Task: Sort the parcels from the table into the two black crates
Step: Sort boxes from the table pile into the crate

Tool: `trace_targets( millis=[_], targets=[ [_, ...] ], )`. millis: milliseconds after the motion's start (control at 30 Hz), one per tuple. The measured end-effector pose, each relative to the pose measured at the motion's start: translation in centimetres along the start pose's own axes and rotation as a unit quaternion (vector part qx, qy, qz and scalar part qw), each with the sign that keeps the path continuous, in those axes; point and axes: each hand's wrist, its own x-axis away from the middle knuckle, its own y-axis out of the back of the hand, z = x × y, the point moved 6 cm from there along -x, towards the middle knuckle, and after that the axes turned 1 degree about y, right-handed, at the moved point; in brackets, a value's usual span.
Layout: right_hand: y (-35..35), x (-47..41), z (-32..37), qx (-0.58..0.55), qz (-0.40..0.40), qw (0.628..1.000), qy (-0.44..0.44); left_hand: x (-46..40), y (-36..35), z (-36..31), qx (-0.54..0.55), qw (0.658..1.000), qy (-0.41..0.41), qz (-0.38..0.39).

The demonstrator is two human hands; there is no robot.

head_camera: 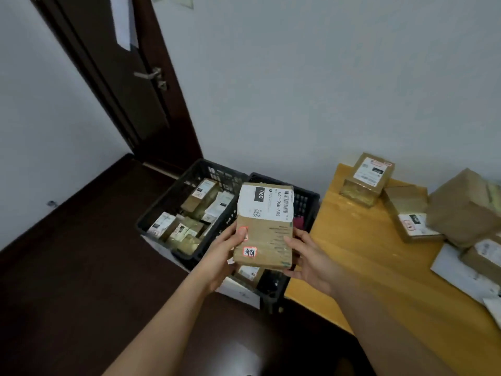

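Brown cardboard is gripped from both sides: a flat parcel (264, 226) with a white shipping label is held between the left hand (230, 253), thumb curled onto its front face, and the right hand (303, 259), fingers wrapped round its right edge. The parcel is held in the air above the two black crates. Just beyond the left hand, the left crate (173, 202) is seen filled with small labelled boxes. Directly behind the held parcel, the right crate (306, 204) is mostly hidden, with one box visible in it below the hands. To the right of the right hand, a yellow wooden table (360, 253) is seen carrying more cardboard parcels (368, 179). Behind the crates, a dark door (130, 85) is set in the pale wall.
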Motion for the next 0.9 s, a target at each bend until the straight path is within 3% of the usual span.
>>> trace_targets(
  millis=[200,467,900],
  targets=[
    [-11.8,-4.0,-5.5,0.011,0.011,0.995,-0.094,5.2,12.1,0.7,0.057,0.995,0.013,-0.087],
    [-19.4,-9.1,-7.8,0.081,0.051,0.978,-0.183,5.9,21.1,2.0,0.085,0.979,0.035,-0.183],
    [-25.6,-25.1,-6.1,0.030,0.049,0.967,-0.249,-6.5,32.1,-4.6,0.010,0.963,0.087,-0.256]
  ],
)
